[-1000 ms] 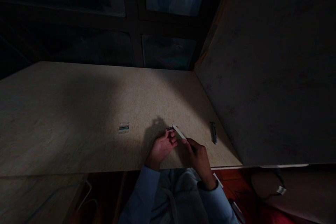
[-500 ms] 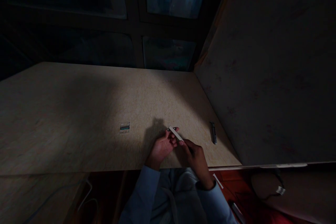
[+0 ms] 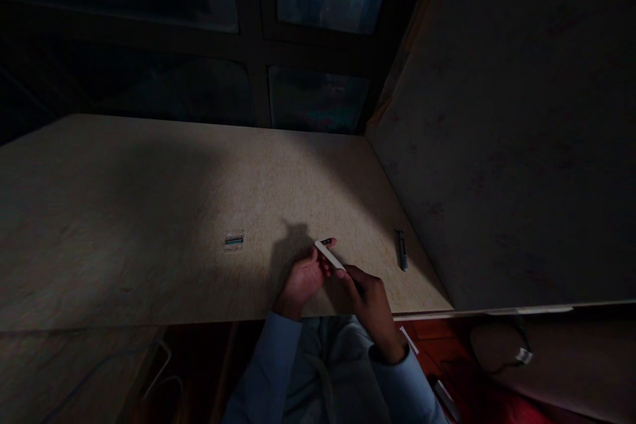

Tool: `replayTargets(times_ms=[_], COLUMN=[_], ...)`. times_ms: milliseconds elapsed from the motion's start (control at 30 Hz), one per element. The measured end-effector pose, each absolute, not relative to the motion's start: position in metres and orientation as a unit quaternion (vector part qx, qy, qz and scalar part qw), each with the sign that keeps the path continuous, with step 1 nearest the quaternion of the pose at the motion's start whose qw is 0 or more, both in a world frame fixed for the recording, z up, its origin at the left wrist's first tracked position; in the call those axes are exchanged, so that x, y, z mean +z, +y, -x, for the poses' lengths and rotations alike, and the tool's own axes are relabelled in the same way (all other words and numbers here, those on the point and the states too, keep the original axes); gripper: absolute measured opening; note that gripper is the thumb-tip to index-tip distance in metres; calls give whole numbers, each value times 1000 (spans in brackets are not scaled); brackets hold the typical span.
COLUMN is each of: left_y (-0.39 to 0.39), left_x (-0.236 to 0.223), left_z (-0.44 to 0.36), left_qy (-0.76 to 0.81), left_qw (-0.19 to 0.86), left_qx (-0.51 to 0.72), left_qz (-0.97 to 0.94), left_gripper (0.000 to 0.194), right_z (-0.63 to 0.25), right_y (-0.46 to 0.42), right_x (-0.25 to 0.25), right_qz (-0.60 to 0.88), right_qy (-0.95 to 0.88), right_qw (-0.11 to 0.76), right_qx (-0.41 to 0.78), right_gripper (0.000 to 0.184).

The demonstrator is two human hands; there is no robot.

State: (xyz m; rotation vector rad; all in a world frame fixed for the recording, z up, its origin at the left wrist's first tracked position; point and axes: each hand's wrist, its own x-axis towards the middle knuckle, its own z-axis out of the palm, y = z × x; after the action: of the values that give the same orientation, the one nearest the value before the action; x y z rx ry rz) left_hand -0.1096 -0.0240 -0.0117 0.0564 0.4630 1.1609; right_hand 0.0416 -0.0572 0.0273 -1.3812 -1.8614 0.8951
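Note:
My right hand [image 3: 368,298] is closed around the lower end of a slim white razor handle [image 3: 328,256], which points up and to the left. Its far tip lies by the fingers of my left hand [image 3: 304,281], palm up and partly curled. At those fingertips sits a small dark piece [image 3: 326,242] that looks like a razor head; whether it is joined to the handle I cannot tell. To the left on the table lies a small clear case [image 3: 234,240] with a dark and teal cartridge in it. A dark razor [image 3: 403,252] lies to the right.
The pale table [image 3: 163,212] ends at a front edge just below my hands. A fabric-like panel [image 3: 521,146] rises along its right side. Dark window frames stand behind. A pale cable [image 3: 166,351] hangs at the lower left. The room is dim.
The dark piece at my left fingertips has turned and shows more of its face. The white handle's tip has shifted slightly left. The view has moved a little.

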Motion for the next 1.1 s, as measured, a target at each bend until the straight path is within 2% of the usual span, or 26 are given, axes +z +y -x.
replayTargets(times_ms=[333,600,900,1100], left_y=[-24,-23,-24,-23], left_x=[-10,-13,-10,-12], left_z=[108,109,109,111], left_qy=[167,219,176,213], left_qw=[818,811,821,809], left_qx=[549,540,540,546], left_qz=[-49,-50,-50,-49], left_gripper=[14,24,13,28], right_z=[-53,-42,-51,-41], right_y=[-53,-61,-57,-65], right_x=[17,20,14,22], right_qz=[585,529,590,544], right_qy=[-682,-703,-685,-695], right_qw=[339,330,335,341], right_qx=[278,341,265,324], right_gripper=[49,44,49,43])
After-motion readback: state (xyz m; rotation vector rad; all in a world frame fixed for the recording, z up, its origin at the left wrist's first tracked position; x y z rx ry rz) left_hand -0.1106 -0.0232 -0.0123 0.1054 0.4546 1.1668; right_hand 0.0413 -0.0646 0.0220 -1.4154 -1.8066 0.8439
